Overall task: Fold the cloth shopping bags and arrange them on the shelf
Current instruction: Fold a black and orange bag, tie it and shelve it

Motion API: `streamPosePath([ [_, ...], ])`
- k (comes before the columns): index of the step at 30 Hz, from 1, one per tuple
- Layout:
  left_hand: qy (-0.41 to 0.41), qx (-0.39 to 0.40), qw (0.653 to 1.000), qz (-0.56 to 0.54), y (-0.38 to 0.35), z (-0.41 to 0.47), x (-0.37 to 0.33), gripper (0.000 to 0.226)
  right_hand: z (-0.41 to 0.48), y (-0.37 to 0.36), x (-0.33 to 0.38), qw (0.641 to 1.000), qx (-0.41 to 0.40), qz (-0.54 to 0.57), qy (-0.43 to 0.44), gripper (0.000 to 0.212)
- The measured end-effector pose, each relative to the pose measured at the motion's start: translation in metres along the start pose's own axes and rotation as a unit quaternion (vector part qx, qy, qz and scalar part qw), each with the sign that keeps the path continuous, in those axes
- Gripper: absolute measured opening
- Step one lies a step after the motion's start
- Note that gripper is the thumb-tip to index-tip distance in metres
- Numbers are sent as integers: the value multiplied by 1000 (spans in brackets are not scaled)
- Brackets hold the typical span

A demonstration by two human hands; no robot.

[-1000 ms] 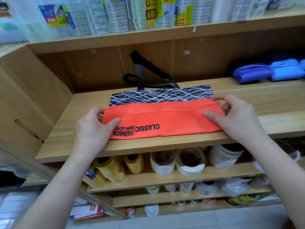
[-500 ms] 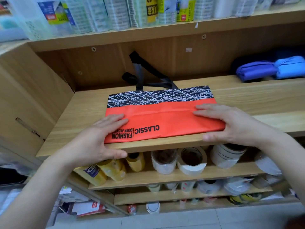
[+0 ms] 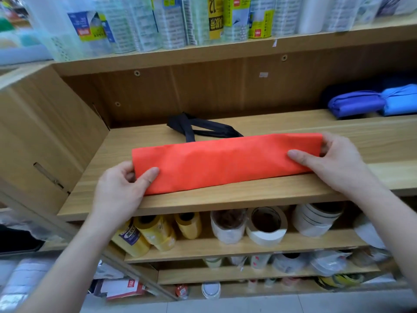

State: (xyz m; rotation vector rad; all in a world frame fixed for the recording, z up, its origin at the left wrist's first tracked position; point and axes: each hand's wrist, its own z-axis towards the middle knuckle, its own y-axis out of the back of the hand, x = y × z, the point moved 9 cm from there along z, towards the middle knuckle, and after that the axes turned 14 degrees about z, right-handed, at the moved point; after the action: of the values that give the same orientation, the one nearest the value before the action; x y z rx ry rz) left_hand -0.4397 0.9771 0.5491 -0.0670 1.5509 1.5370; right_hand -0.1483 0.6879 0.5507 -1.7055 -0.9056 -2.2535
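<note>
The left hand has its fingers clamped on the left end of the folded orange bag, and the right hand pinches the right end. The bag lies along the shelf near its front edge, its black handles behind it. Folded blue bags sit far right, well apart. A side panel walls the left.

The folded bag lies along the front of the shelf, with its handles behind it toward the back wall. The left hand pinches its left end and the right hand its right end. Two other bags sit at the far right rear. Tape rolls line the lower shelf, and packages stand on the upper shelf.
</note>
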Motion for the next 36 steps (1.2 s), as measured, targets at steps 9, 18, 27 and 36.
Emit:
streamPosePath([
  [9, -135, -2, 972, 191, -15, 2, -23, 47, 8, -13, 4, 960, -92, -265, 17, 68],
  [18, -261, 141, 873, 388, -39, -35, -41, 90, -40, -127, 49, 929, 169, -287, 160, 54],
  [27, -278, 43, 960, -15, 11, -40, -59, 36, -48, -139, 58, 914, 225, -283, 183, 96],
  [36, -189, 92, 976, 49, -47, -19, -96, 49, -47, -127, 56, 988, 91, 57, 112, 47],
])
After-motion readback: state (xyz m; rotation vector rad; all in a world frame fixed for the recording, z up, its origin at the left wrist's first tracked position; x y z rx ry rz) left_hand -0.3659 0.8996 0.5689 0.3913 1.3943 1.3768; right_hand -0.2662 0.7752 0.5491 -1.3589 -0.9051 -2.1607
